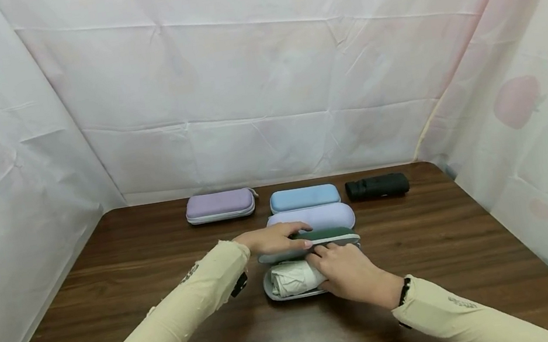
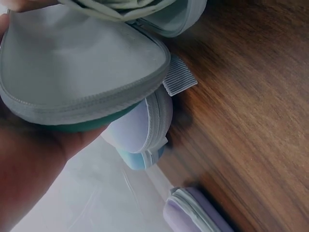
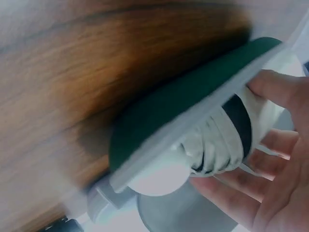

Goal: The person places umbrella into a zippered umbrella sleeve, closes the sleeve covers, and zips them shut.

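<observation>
A dark green zip case (image 1: 331, 233) with a grey lining lies unzipped at the middle of the table, its lid raised. In its near half sits a pale folded compact umbrella (image 1: 291, 279), which the right wrist view shows with a white end and a dark band. My left hand (image 1: 272, 239) holds the raised lid from its green outer side; in the left wrist view the lid's grey lining (image 2: 87, 63) faces up. My right hand (image 1: 350, 273) grips the umbrella, fingers curled over it and thumb by the case's rim. Part of the umbrella is hidden under that hand.
Behind the green case lie a lavender case (image 1: 331, 217) and a light blue case (image 1: 304, 197), close together. A purple case (image 1: 219, 204) stands at the back left, a black cylindrical item (image 1: 377, 187) at the back right. Pale cloth hangs around the wooden table (image 1: 134, 268).
</observation>
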